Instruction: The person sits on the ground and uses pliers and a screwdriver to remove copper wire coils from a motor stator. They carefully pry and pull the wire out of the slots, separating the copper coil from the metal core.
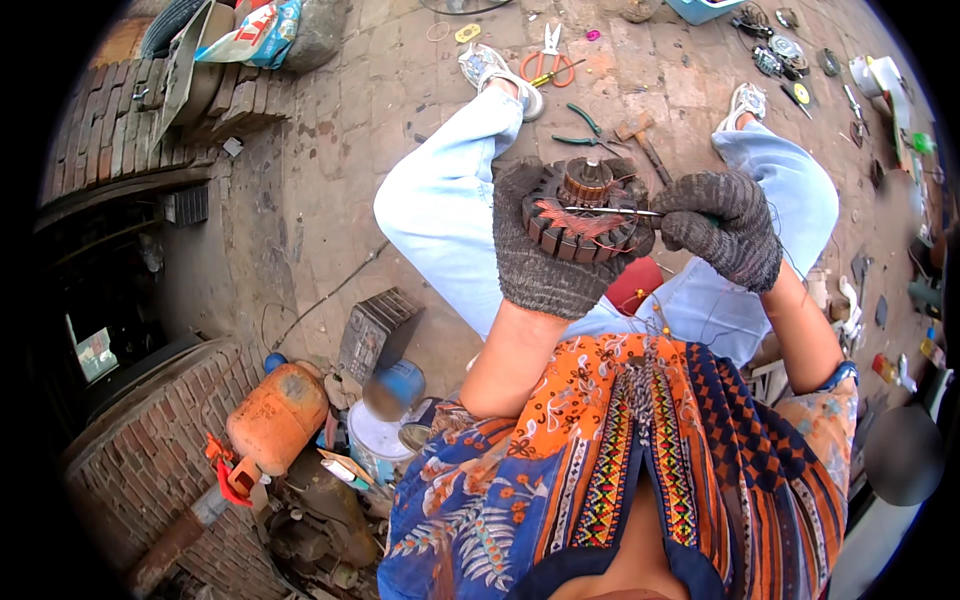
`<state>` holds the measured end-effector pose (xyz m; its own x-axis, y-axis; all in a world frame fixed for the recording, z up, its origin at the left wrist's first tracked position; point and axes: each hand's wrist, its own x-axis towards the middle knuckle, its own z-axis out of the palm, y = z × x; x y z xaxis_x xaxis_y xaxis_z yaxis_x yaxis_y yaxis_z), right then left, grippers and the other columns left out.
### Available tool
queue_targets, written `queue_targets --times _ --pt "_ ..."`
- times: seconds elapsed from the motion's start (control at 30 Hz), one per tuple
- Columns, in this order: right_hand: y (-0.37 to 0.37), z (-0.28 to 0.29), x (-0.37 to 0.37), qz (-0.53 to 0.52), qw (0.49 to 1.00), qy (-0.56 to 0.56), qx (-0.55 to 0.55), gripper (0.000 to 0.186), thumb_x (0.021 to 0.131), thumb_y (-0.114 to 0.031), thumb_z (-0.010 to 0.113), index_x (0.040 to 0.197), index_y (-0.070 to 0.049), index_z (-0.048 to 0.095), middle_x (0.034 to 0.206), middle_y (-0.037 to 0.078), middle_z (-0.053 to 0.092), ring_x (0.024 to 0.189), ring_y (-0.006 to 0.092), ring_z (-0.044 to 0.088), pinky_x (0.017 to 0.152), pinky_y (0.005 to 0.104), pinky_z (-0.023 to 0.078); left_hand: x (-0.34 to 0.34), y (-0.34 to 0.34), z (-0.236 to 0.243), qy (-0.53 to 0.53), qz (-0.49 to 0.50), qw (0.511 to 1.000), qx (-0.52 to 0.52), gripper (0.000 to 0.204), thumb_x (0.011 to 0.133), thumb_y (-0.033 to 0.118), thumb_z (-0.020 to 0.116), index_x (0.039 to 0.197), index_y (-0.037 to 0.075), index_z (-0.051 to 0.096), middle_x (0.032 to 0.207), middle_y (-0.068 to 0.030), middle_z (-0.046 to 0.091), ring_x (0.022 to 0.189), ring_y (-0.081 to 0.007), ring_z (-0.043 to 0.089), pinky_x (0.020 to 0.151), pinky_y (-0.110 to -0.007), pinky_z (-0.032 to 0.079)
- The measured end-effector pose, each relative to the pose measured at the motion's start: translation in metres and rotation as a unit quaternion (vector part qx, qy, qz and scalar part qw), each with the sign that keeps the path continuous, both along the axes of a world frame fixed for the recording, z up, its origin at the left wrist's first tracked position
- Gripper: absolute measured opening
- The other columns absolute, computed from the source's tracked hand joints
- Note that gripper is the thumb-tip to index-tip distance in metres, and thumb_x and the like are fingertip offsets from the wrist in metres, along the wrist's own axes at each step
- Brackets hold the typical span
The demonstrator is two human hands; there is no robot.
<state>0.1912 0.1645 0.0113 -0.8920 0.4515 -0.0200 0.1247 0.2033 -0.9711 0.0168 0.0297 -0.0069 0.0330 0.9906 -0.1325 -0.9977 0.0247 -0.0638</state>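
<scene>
My left hand (535,262), in a dark grey knitted glove, grips a motor armature (578,240) from its left side and below. The armature has a slotted dark core, reddish copper windings and a round commutator (588,180) facing up. My right hand (728,228), gloved alike, is closed around a thin screwdriver-like tool. Its metal shaft (615,210) points left across the top of the windings, beside the commutator. The fingers cover most of the tool's handle, and whether the tip touches the wire cannot be made out. Thin loose wires hang near my right hand.
On the brick floor ahead lie orange-handled scissors (552,62), a yellow-handled screwdriver (546,77), green-handled pliers (580,138) and a hammer (648,148). An orange gas cylinder (278,418) and a white-lidded bucket (375,432) stand at left. Motor parts (780,55) lie far right.
</scene>
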Motion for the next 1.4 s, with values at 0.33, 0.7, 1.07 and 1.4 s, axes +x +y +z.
queue_targets --times 0.33,0.7,1.07,1.4 --pt "-0.013 -0.011 0.006 -0.109 0.985 -0.033 -0.126 0.019 0.078 -0.011 0.069 0.094 -0.001 0.066 0.080 0.005 0.065 0.066 0.0087 0.060 0.061 0.0244 0.049 0.015 0.013 -0.020 0.030 0.038 0.996 -0.071 0.058 0.084 0.050 0.041 0.120 0.005 0.048 0.114 -0.0149 0.055 0.100 -0.0285 0.055 0.087 -0.047 0.045" --pt "-0.023 0.044 -0.004 -0.093 0.984 -0.119 -0.091 0.017 0.082 -0.009 0.064 0.093 0.003 0.064 0.082 0.006 0.062 0.068 0.0104 0.058 0.060 0.0237 0.047 0.008 0.011 -0.016 0.112 0.114 0.966 -0.202 0.044 0.081 0.044 0.046 0.111 0.013 0.051 0.107 -0.0094 0.057 0.096 -0.0256 0.054 0.086 -0.048 0.043" --pt "-0.034 0.045 0.001 -0.123 0.974 -0.124 -0.145 0.019 0.083 -0.014 0.062 0.091 0.003 0.064 0.069 0.003 0.058 0.058 0.0078 0.053 0.053 0.0223 0.042 0.002 0.009 -0.009 0.124 0.122 0.973 -0.151 0.036 0.081 0.037 0.049 0.104 0.010 0.055 0.102 -0.0090 0.059 0.088 -0.0250 0.058 0.084 -0.044 0.046" --pt "-0.050 0.039 0.002 -0.111 0.913 -0.135 -0.368 0.035 0.087 -0.036 0.055 0.084 -0.001 0.060 0.054 -0.003 0.046 0.042 0.0019 0.034 0.039 0.0185 0.023 0.007 0.009 0.003 0.243 0.181 0.943 -0.138 0.035 0.082 0.030 0.051 0.106 0.005 0.054 0.102 -0.0108 0.060 0.090 -0.0252 0.059 0.080 -0.041 0.048"
